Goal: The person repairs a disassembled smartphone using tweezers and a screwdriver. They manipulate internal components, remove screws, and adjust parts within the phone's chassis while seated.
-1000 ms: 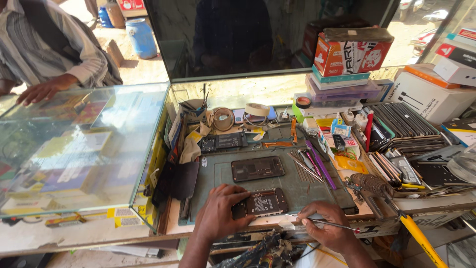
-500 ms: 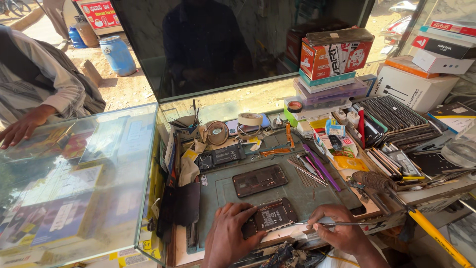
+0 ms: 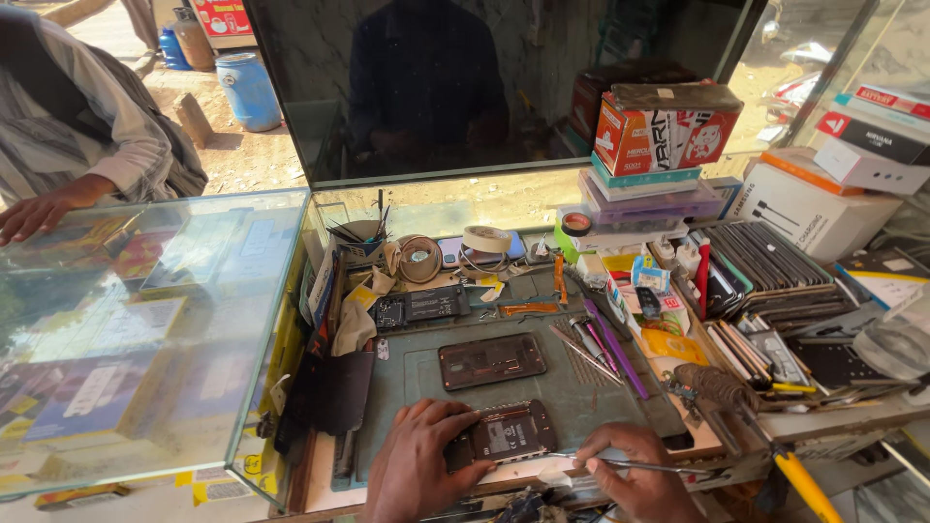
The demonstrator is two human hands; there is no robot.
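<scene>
Head view, repair tabletop [image 3: 620, 383]. An opened phone [image 3: 502, 433] lies at the near edge of the green mat [image 3: 572, 392] and is held down by the left hand [image 3: 417, 470], whose fingers are curled closed against its left end. A thin metal tool [image 3: 630, 466] is gripped in the closed fingers of the right hand [image 3: 635, 475], with its tip set at the phone's right edge. Compared with half a second before, the tool tip has been brought closer to the phone, which suggests work on it has begun. A second opened phone [image 3: 492, 359] lies just beyond, apart from both hands. Another person's hand [image 3: 34, 215] rests on the glass case [image 3: 145, 320] at left.
</scene>
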